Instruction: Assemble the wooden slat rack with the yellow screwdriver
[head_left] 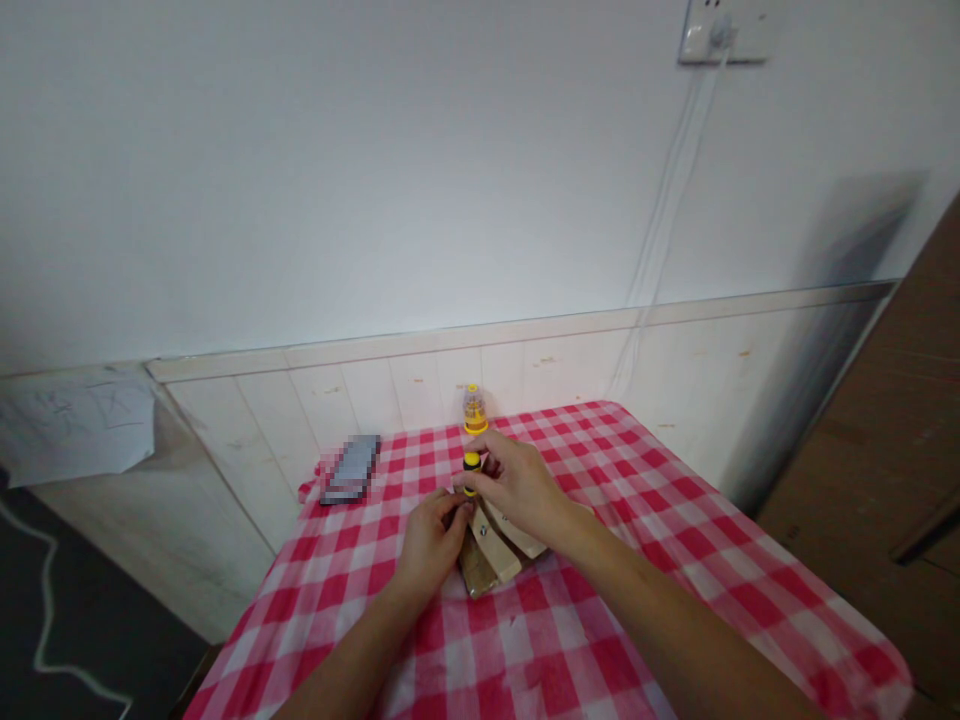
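Observation:
My right hand [516,487] is closed around a screwdriver [472,461] with a yellow and black handle, held upright. Its tip is hidden behind my fingers. Below it lies a flat brown piece [476,580] with pale wooden strips [491,550] on top, and a small metal screw head [484,531] shows on one strip. The fingers of my left hand [433,540] press together at the left far edge of this piece, close under the screwdriver. Part of the piece is covered by both hands.
A clear and yellow bit container [475,410] stands at the back of the table near the wall. A phone-like dark slab [351,470], blurred, lies back left. Red and white checked cloth [600,450] covers the table. A brown wooden panel [862,480] rises at the right.

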